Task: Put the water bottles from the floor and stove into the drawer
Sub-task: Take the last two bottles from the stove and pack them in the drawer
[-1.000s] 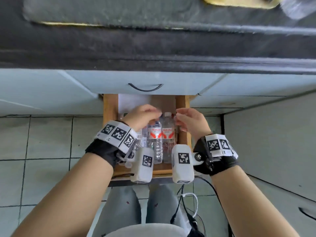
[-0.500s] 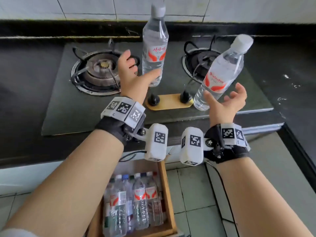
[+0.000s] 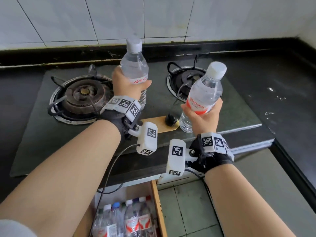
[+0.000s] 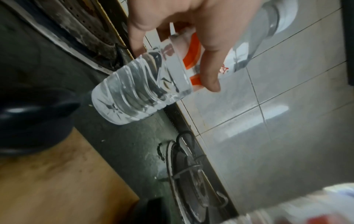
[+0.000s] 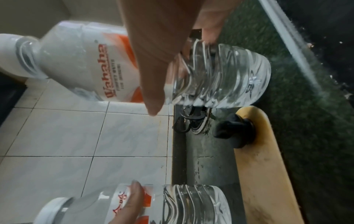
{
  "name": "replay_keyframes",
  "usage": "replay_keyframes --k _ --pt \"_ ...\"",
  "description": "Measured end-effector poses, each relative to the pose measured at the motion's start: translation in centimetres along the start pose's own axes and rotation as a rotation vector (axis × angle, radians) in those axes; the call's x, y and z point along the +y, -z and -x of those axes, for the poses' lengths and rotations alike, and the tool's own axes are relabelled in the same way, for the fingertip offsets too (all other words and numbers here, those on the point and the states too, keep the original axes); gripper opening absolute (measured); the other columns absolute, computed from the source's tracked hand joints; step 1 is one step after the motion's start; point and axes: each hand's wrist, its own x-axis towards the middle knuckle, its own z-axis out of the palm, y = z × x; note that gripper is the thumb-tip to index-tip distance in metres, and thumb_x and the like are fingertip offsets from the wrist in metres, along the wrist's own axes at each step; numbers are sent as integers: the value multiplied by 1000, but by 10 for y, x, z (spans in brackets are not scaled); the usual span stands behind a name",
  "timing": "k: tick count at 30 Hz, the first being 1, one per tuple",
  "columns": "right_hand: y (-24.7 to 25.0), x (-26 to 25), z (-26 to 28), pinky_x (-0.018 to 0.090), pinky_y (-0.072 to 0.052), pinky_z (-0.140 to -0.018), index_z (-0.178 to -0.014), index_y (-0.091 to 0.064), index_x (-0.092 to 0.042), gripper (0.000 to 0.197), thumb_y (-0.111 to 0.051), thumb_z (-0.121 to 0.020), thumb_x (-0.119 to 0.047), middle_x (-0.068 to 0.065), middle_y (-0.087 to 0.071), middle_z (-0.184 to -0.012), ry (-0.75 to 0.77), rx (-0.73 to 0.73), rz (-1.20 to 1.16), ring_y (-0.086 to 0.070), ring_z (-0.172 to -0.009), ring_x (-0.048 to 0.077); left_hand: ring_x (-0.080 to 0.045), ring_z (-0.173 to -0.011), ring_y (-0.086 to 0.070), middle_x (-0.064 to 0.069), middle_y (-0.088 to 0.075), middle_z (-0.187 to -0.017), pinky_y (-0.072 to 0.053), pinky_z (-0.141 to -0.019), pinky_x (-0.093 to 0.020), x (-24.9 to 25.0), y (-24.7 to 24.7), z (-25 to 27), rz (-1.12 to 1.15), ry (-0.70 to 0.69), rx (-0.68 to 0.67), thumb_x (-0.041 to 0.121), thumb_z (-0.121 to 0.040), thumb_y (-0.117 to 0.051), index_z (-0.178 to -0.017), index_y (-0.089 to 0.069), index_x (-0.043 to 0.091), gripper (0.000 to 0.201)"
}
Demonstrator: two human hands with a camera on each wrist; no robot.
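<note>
My left hand point(image 3: 127, 84) grips a clear water bottle point(image 3: 135, 66) with a red and white label, held upright above the stove point(image 3: 42, 127). In the left wrist view the fingers point(image 4: 208, 63) wrap its label and its ribbed base point(image 4: 134, 97) hangs off the stove top. My right hand point(image 3: 203, 117) grips a second water bottle point(image 3: 205, 89), tilted to the right near the right burner. The right wrist view shows that bottle point(image 5: 220, 74) under my thumb. Below, the open wooden drawer point(image 3: 158, 206) holds several bottles point(image 3: 131, 218) lying side by side.
Two gas burners point(image 3: 82, 98) flank a tan control panel with a black knob point(image 3: 170, 119). A white tiled wall point(image 3: 153, 19) rises behind the dark counter point(image 3: 282, 93). Grey floor tiles point(image 3: 189, 211) lie right of the drawer. A cable point(image 3: 109, 170) hangs from my left wrist.
A second ago both hands were down at the drawer. They rose to the stove, reached open toward the two bottles, and now each hand grips one, lifted off the stove top.
</note>
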Motion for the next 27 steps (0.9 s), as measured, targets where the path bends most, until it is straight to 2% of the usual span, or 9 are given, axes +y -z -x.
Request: replay_keyframes --k 3,6,9,13,16,18,20,24,27 --pt "1 -1 1 45 -49 -97 -119 -39 -22 74 -82 -59 -11 0 -58 -111 -7 -10 -7 -61 -103 21 -27 -96 -68 -17 -69 -103 -56 -82 -44 -7 6 12 25 -63 0 39 -42 -83 -100 -62 -1 73" --pt "5 -2 9 45 -48 -98 -117 -35 -26 76 -82 -59 -12 6 -59 -118 9 -26 14 -60 -107 21 -27 -105 -64 -20 -62 -115 -54 -89 -43 1 19 35 102 -60 52 33 -46 -83 -112 -54 -2 81" --pt "10 -7 26 44 -48 -99 -112 -35 -26 74 -83 -58 -12 5 -58 -115 41 -56 38 -59 -108 21 -22 -113 -58 -17 -55 -124 -50 -98 -35 19 38 62 171 -114 84 21 -52 -82 -120 -45 1 80" --pt "23 -15 64 42 -54 -88 -97 -44 -32 62 -84 -51 -21 1 -61 -101 47 -124 -31 -63 -94 20 0 -101 -60 -1 -57 -112 -48 -87 -16 42 79 108 360 -196 89 11 -58 -80 -118 -46 7 69" --pt "31 -16 102 28 -55 -70 -100 -53 -18 58 -82 -50 -22 0 -66 -89 -30 -294 -141 -66 -78 11 -6 -104 -60 5 -62 -109 -47 -90 -21 38 112 148 529 -153 43 13 -60 -79 -114 -50 17 62" --pt "33 -7 127 24 -54 -67 -103 -54 -10 60 -78 -49 -23 -5 -67 -80 -110 -460 -210 -65 -73 9 -3 -100 -62 13 -69 -100 -48 -86 -21 21 128 174 554 -134 -36 19 -56 -82 -105 -58 27 55" --pt "32 8 147 20 -52 -64 -105 -52 -5 64 -77 -48 -21 -10 -70 -72 -183 -603 -208 -65 -69 4 0 -96 -63 17 -71 -96 -49 -83 -18 -6 140 200 516 -60 -72 16 -53 -80 -102 -60 29 54" --pt "28 59 184 16 -53 -65 -105 -52 -1 66 -82 -47 -5 -7 -72 -78 -327 -863 -87 -67 -72 2 -7 -99 -64 7 -65 -103 -51 -87 -28 -78 157 254 262 144 -80 28 -47 -80 -106 -52 27 65" --pt "26 114 216 24 -56 -76 -110 -50 -9 79 -85 -40 -14 3 -69 -97 -445 -913 41 -68 -88 8 -22 -99 -66 -11 -66 -103 -52 -88 -43 -132 161 289 215 287 -138 25 -47 -83 -101 -53 16 63"
